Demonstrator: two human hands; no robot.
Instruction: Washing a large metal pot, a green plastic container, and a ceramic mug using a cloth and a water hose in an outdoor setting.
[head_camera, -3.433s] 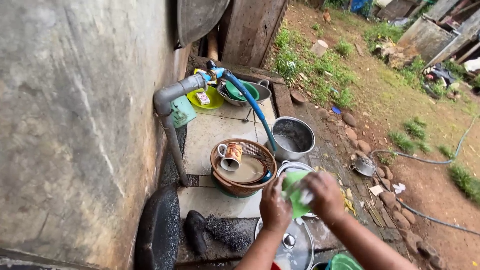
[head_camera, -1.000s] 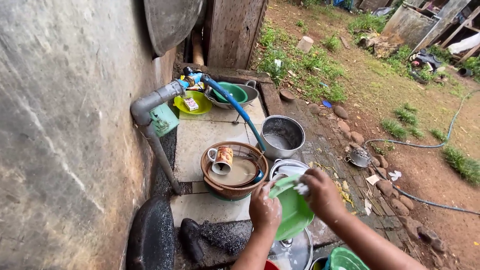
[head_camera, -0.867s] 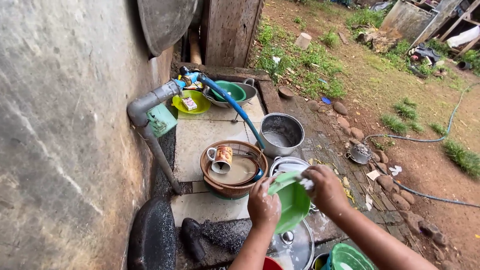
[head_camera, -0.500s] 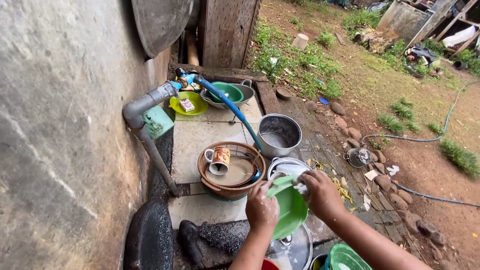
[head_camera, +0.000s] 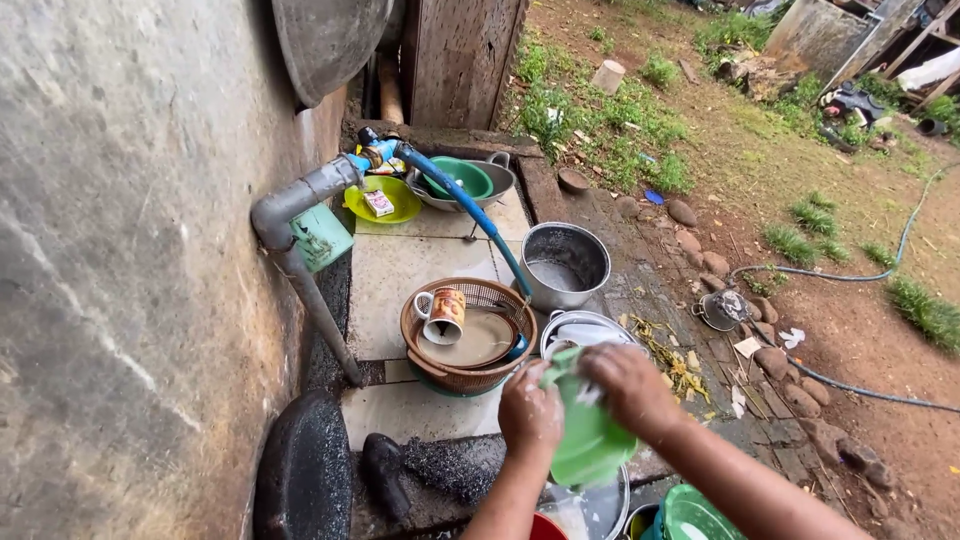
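Both hands grip a green plate (head_camera: 590, 445) tilted on edge above a glass lid (head_camera: 600, 505) — the soapy left hand (head_camera: 530, 412) clasps its left rim, the right hand (head_camera: 625, 385) presses a bit of white foam against its upper face. Just beyond them sits a brown basket (head_camera: 470, 375) holding a mug (head_camera: 445, 312), with a steel pot (head_camera: 565, 265) behind.

A rough grey concrete wall (head_camera: 130, 250) rises on the left above a pale tiled slab (head_camera: 415, 265). Beyond lie bare dirt (head_camera: 850, 330), grass patches (head_camera: 600, 120) and daylight.
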